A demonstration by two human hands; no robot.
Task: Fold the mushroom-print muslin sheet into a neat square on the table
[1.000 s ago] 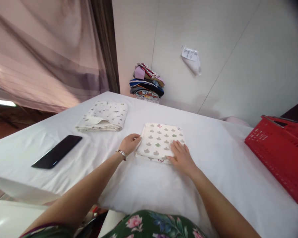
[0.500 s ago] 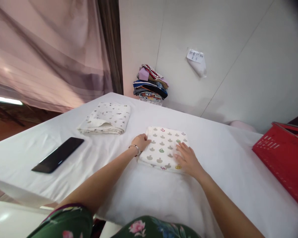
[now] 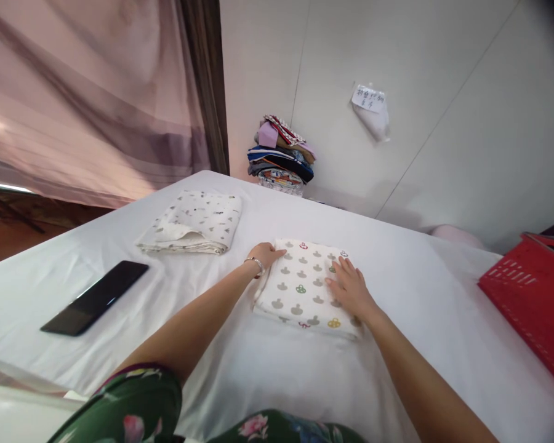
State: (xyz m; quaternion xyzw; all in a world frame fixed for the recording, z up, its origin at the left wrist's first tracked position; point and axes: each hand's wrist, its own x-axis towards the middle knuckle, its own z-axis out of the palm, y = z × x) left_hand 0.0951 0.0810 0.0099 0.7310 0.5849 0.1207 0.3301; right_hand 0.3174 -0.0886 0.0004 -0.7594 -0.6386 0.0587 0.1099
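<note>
A folded white cloth (image 3: 300,277) with grey, green, red and yellow mushroom prints lies flat on the white-covered table in front of me. My left hand (image 3: 264,255), a bracelet at its wrist, is closed on the cloth's far left edge, one digit showing on top and the others partly hidden. On the right side of the print, my right hand (image 3: 351,286) rests flat with its fingers apart. Left of these, a second folded white cloth (image 3: 198,218) with small dark prints sits with one layer slightly raised.
A black phone-like slab (image 3: 95,298) lies at the left on the white table cover (image 3: 410,320). At the right edge stands a red plastic basket (image 3: 530,295). Beyond the table, a stack of folded fabrics (image 3: 281,154) is against the wall. A pink curtain (image 3: 96,92) hangs at left.
My left hand has shifted slightly along the cloth's left edge, away from me. My right hand has slid a little up and right over the print. The view has tilted slightly.
</note>
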